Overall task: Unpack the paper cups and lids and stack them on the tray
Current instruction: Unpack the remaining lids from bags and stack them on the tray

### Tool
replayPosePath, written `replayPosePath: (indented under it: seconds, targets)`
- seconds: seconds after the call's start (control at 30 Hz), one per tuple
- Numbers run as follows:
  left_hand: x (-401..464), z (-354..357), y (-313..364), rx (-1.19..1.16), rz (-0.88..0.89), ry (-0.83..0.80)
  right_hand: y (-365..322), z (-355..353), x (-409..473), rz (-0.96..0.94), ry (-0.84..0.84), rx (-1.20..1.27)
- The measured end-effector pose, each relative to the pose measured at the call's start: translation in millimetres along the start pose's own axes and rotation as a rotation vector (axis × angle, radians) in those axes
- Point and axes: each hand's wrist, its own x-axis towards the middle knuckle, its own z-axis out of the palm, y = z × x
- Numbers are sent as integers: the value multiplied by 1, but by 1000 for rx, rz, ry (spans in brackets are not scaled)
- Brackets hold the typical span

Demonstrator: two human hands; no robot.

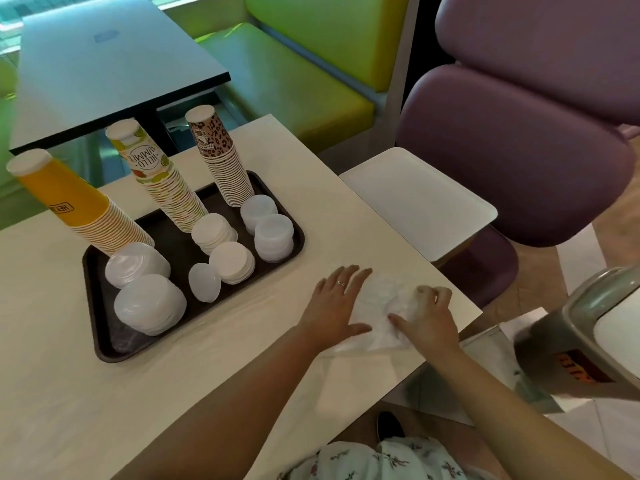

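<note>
Head view over our cream table (207,358), where the dark tray (104,344) carries three upturned stacks of paper cups: a yellow stack (79,209) leaning at its left end, a "Hello Summer" stack (159,178) in the middle and a leopard-print stack (221,157) at the right, all three tilting away from us. Around their bases on the tray sit piles of lids: two large clear piles (149,303) at the near left, two white piles (225,251) in the centre, two translucent piles (270,230) at the right, and one small loose lid (204,282) standing on edge against a white pile. Just right of the tray, near the table's corner, our left hand (336,306) lies flat with fingers spread, pressing down one side of a crumpled clear plastic wrapper (381,306), while our right hand (429,317) has fingers curled, grasping the wrapper's other side. We cannot tell whether anything is left inside the wrapper; its film blends into the tabletop. A white tray (422,202) rests on a purple chair (519,150) beyond the table edge. At lower right a grey bin (571,341) is blurred and cut off, its orange lettering unreadable.
</note>
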Motion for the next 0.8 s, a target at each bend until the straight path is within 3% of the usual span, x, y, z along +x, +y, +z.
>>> replayPosePath:
  seconds: [0.07, 0.13, 0.3, 0.43, 0.5, 0.6, 0.67, 0.8]
  targets:
    - [5, 5, 1, -12, -131, -190, 9, 6, 1, -33, -1, -98]
    - [10, 6, 4, -26, -177, -207, 10, 2, 0, -59, -15, 7]
    - [25, -13, 14, 17, -31, -107, -4, -40, -5, -202, -193, 375]
    - [44, -41, 25, 39, 73, -228, -12, -79, -4, -277, -248, 471]
    - [51, -49, 32, -138, 30, -254, -15, -96, 0, -252, -180, 573]
    - [54, -54, 43, -573, -82, -140, -18, -112, 3, -106, -18, 903]
    - [55, -54, 53, -928, -197, -80, -16, -118, 2, 5, -92, 1123]
    - [61, -50, 74, -1286, -278, -92, -2, -116, -9, 33, -385, 1112]
